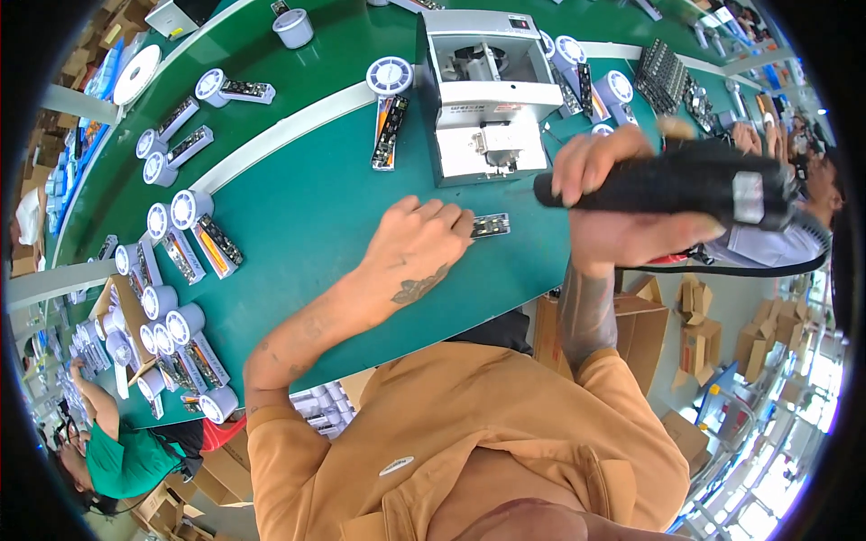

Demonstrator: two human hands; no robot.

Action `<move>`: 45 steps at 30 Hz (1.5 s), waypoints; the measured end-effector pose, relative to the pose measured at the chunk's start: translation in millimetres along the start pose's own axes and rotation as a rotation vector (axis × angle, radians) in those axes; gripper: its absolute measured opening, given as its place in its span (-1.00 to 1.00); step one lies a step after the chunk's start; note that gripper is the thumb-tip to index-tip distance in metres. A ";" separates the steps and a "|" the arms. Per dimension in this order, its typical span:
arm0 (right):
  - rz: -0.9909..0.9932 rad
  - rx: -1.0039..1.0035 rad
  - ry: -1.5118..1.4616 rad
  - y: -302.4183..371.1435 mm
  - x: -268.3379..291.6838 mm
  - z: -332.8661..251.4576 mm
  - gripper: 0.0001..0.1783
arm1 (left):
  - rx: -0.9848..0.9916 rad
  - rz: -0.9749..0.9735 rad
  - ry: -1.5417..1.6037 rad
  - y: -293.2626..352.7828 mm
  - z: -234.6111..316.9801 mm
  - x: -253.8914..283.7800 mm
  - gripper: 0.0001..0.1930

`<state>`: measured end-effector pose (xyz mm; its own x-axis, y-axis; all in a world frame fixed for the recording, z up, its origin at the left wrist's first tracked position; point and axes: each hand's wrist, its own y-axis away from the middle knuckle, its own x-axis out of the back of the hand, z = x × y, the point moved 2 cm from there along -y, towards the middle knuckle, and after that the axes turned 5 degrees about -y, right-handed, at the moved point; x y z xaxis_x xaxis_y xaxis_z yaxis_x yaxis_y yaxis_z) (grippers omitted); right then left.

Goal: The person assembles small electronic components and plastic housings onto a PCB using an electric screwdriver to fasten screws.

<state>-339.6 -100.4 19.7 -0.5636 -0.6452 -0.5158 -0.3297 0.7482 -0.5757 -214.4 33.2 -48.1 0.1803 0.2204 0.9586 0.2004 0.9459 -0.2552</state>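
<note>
Tool (677, 185), black and thick, sits clamped in the right hand (613, 232). The left hand (419, 236) is closed on a small circuit board (492, 225) over the green bench (298, 207).

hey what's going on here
A person at a green bench grips a black handheld tool in the right hand, its free end pointing left. The left hand is at a small circuit-board piece lying on the bench; its fingers hide whether it grips it. A grey-and-white machine stands beyond, and pale round-headed units lie to the left.
</note>
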 end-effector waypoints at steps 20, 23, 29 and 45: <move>-0.028 -0.282 0.261 3.0 -34.4 32.7 0.12 | 0.279 -0.377 -0.084 17.9 -2.3 52.8 -0.36; -0.050 -0.249 0.254 5.0 -37.3 39.9 0.09 | 0.283 -0.385 -0.080 16.4 -3.3 53.4 -0.36; -0.070 -0.225 0.200 11.9 -33.8 52.8 0.03 | 0.278 -0.359 -0.064 17.1 -3.9 51.8 -0.35; -0.050 -0.311 0.098 14.7 -22.3 46.0 0.11 | 0.286 -0.368 -0.028 15.3 -7.5 50.5 -0.36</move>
<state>-297.0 -82.0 -6.4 -0.6064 -0.6754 -0.4195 -0.5658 0.7373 -0.3692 -195.0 57.0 -4.5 0.1205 -0.1394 0.9829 -0.0280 0.9892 0.1437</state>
